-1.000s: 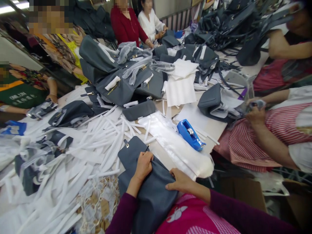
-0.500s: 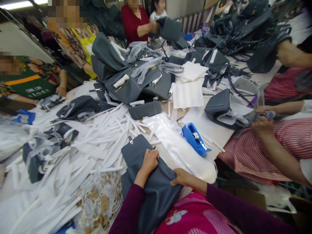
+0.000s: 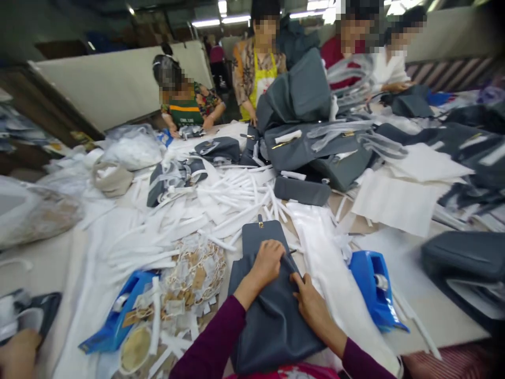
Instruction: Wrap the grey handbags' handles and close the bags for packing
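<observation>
A dark grey-blue bag (image 3: 282,331) lies on the table before me, its flap (image 3: 254,237) with a small gold clasp laid out away from me. My left hand (image 3: 268,261) is closed on the bag's upper edge near the flap. At the bag's right edge, my right hand (image 3: 313,302) pinches the material between thumb and fingers. Some wrinkles run across the bag's front. Right of it lies a long white padded sheet (image 3: 335,273). On the left sits a heap of strung tags (image 3: 201,273).
Blue tape dispensers stand to the right (image 3: 365,279) and left (image 3: 122,310). White strips (image 3: 221,195) spread beyond the bag, with piled dark bags (image 3: 295,100) farther back. Several people work across the table. Another person's hand (image 3: 21,347) shows at the lower left edge.
My view has swung left and up, bringing the left side of the table into sight. Both hands keep hold of the bag, which now lies straighter in front of me.
</observation>
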`<state>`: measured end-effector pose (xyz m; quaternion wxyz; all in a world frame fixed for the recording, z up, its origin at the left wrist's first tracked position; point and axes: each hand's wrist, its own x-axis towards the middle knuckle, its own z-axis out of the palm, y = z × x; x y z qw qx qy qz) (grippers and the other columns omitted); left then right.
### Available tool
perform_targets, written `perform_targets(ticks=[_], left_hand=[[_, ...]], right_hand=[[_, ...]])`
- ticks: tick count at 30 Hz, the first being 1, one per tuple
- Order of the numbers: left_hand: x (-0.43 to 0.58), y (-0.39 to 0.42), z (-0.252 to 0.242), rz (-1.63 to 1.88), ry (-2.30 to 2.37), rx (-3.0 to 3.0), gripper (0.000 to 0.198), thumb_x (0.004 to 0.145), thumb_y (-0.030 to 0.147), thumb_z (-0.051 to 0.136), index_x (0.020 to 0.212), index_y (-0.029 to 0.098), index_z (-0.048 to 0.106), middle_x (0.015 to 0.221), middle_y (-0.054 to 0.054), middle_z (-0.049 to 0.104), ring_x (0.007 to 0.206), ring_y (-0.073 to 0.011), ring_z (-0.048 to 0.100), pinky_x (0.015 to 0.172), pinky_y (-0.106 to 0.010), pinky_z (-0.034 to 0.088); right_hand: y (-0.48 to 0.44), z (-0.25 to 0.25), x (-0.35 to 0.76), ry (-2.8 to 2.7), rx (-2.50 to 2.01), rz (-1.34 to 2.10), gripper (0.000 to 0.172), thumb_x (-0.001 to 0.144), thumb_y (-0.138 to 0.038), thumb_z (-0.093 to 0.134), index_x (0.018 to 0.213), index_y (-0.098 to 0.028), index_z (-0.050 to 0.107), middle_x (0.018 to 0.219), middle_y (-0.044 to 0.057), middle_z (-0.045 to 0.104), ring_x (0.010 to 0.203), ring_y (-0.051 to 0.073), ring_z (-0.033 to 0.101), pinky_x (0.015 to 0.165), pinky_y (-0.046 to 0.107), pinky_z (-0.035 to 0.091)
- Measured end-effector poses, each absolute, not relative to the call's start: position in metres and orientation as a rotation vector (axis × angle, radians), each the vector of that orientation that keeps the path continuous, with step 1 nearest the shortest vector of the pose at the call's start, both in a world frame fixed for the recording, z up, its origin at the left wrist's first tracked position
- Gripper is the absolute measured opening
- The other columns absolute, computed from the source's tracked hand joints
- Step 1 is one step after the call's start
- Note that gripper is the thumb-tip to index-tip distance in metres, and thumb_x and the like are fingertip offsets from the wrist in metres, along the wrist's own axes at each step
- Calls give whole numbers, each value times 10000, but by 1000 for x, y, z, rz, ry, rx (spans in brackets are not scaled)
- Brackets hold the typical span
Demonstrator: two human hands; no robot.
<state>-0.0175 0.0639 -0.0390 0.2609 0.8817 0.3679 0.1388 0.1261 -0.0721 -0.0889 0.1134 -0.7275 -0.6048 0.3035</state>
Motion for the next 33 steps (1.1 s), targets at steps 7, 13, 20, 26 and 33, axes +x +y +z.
perform_targets(ticks=[7, 13, 20, 26, 33], left_hand=[[-153, 24, -75, 944, 1568, 1183, 106, 718, 235, 599, 819, 206, 588, 878, -50, 604, 896, -239, 550, 883, -396, 418], [-161, -25, -99, 1025, 1314, 730, 240, 758, 390, 623, 893, 195, 658, 875, -63, 684, 827, -216, 620, 774, -317, 466], [-158, -34, -96, 1142, 1176, 483, 254, 755, 320, 648, 982, 212, 689, 972, -55, 689, 903, -215, 607, 823, -311, 449], [-157, -41, -104, 1082, 992, 290, 297, 758, 254, 607, 1038, 205, 694, 994, -70, 700, 882, -214, 632, 832, -323, 463], [-169, -60, -138, 911, 1082, 577, 343, 706, 221, 657, 1045, 185, 693, 1079, -74, 680, 1013, -240, 589, 920, -343, 440]], right_hand=[[-68, -101, 117, -1942, -1937, 417, 468, 806, -37, 356, 1219, -228, 462, 1373, 131, 356, 1280, 315, 360, 1031, 517, 366], [-10, -68, 88, -1945, -1527, 597, 469, 858, -115, 271, 1316, -193, 331, 1461, 122, 286, 1380, 231, 267, 1125, 498, 262], [98, -23, 17, -2460, -1666, 1123, 519, 788, -440, 608, 1228, -185, 501, 1059, 108, 639, 1009, 272, 599, 877, 388, 448], [126, -52, -11, -2903, -1593, 1442, 487, 597, -205, 743, 1068, -195, 619, 989, 64, 650, 912, 261, 602, 778, 330, 423], [124, -74, 13, -2590, -1275, 1635, 158, 661, -162, 646, 810, -186, 599, 887, 19, 503, 857, 185, 515, 800, 302, 402]])
